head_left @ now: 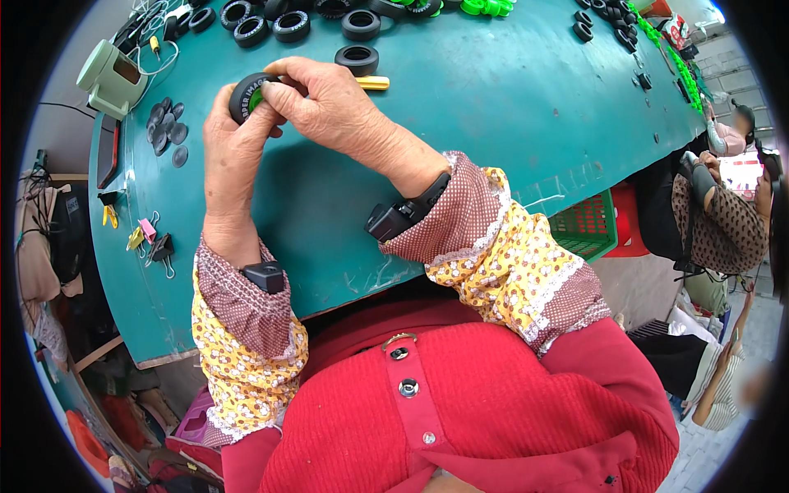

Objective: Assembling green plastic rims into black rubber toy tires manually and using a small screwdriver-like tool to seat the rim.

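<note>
Red top nearest | right hand, right of black tyre, fingers curled on it, thumb at its open face | left hand below, fingers holding it, tyre between both | green insert inside, partly hidden

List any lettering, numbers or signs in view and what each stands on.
Black tyre, between left hand and right hand: white lettering on its sidewall, wording not copied.
Loose black tyres, far edge: pale sidewall lettering, too small to read surely.
Dark hanging item, left: pale mark, too small.
Bright panel, right: reddish marks, too blurred.
</note>
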Tool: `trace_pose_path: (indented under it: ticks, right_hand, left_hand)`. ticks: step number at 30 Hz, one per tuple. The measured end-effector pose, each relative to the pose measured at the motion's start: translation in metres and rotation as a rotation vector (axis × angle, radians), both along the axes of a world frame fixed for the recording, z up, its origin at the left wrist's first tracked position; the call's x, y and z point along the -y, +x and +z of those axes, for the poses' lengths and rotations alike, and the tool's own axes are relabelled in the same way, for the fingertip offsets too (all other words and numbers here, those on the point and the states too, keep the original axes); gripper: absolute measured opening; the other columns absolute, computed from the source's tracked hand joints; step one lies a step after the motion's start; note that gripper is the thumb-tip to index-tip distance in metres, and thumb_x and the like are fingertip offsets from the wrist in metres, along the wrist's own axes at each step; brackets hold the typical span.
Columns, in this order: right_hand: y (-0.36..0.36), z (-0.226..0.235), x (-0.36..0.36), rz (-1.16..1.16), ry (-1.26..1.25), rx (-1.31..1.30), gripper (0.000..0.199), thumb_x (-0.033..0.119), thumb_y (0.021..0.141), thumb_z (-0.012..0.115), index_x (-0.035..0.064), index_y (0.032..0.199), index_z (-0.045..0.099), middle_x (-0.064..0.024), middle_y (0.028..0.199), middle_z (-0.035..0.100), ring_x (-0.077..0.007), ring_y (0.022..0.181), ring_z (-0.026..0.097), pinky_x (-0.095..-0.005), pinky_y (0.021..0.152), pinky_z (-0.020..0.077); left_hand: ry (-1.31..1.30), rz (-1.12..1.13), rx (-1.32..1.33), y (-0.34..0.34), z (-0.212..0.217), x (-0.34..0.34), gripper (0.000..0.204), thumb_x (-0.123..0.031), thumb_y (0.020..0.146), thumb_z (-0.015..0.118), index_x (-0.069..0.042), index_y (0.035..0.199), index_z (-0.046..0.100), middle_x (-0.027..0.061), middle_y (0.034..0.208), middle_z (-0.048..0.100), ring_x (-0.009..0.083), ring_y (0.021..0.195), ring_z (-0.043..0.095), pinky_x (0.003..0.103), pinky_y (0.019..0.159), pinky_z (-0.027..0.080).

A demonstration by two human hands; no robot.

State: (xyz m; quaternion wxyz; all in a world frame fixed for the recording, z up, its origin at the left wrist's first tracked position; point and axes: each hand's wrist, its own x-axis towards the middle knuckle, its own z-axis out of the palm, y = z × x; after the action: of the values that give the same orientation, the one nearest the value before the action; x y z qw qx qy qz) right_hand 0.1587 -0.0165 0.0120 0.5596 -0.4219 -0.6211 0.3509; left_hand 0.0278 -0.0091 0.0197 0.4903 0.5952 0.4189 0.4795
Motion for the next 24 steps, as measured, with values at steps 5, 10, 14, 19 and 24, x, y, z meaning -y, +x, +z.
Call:
trace_pose_path:
  ticks: [5, 10, 14, 19, 24]
  right_hand:
    - [0.003, -0.016, -0.008, 0.121, -0.062, -0.085, 0.026, 0.019, 0.078, 0.058, -0.0034, 0.092, 0.057, -0.0106, 0.068, 0.061, -0.0132, 0.059, 0.057, -0.0243, 0.054, 0.0460]
    - [0.011, 0.002, 0.010, 0.145, -0.233, -0.202, 0.022, 0.017, 0.080, 0.057, -0.0012, 0.094, 0.056, -0.0046, 0.072, 0.059, -0.0090, 0.060, 0.054, -0.0211, 0.052, 0.0442]
    - [0.019, -0.002, 0.008, 0.129, -0.234, -0.232, 0.023, 0.018, 0.081, 0.057, -0.0003, 0.095, 0.056, -0.0034, 0.077, 0.058, -0.0068, 0.065, 0.053, -0.0198, 0.053, 0.0438]
    - [0.018, -0.005, 0.009, 0.183, -0.251, -0.099, 0.023, 0.017, 0.081, 0.058, -0.0015, 0.093, 0.056, -0.0035, 0.078, 0.058, -0.0077, 0.069, 0.053, -0.0212, 0.060, 0.0452]
    - [0.016, -0.003, 0.011, 0.164, -0.267, -0.073, 0.023, 0.017, 0.082, 0.056, -0.0026, 0.093, 0.057, -0.0039, 0.079, 0.058, -0.0083, 0.073, 0.053, -0.0229, 0.066, 0.0453]
  left_hand:
    - [-0.125, -0.159, -0.052, -0.013, 0.002, -0.001, 0.026, -0.016, 0.076, 0.063, 0.000, 0.095, 0.054, 0.0045, 0.076, 0.059, 0.0096, 0.067, 0.055, 0.020, 0.059, 0.044]
    - [-0.088, -0.211, 0.087, -0.013, 0.002, 0.010, 0.032, -0.011, 0.074, 0.065, 0.003, 0.101, 0.054, 0.0048, 0.083, 0.060, 0.0099, 0.075, 0.055, 0.022, 0.067, 0.045]
    - [-0.102, -0.193, 0.124, -0.012, -0.004, 0.013, 0.031, -0.009, 0.075, 0.064, 0.004, 0.102, 0.053, 0.0051, 0.084, 0.059, 0.0094, 0.073, 0.056, 0.021, 0.066, 0.046]
    - [-0.128, -0.159, 0.112, -0.005, -0.007, 0.015, 0.028, -0.009, 0.076, 0.062, 0.005, 0.099, 0.054, 0.0059, 0.085, 0.058, 0.0100, 0.074, 0.056, 0.022, 0.067, 0.047]
    - [-0.246, -0.147, 0.162, -0.006, -0.011, 0.014, 0.027, -0.015, 0.079, 0.059, 0.001, 0.099, 0.054, 0.0061, 0.085, 0.059, 0.0118, 0.070, 0.058, 0.021, 0.063, 0.047]
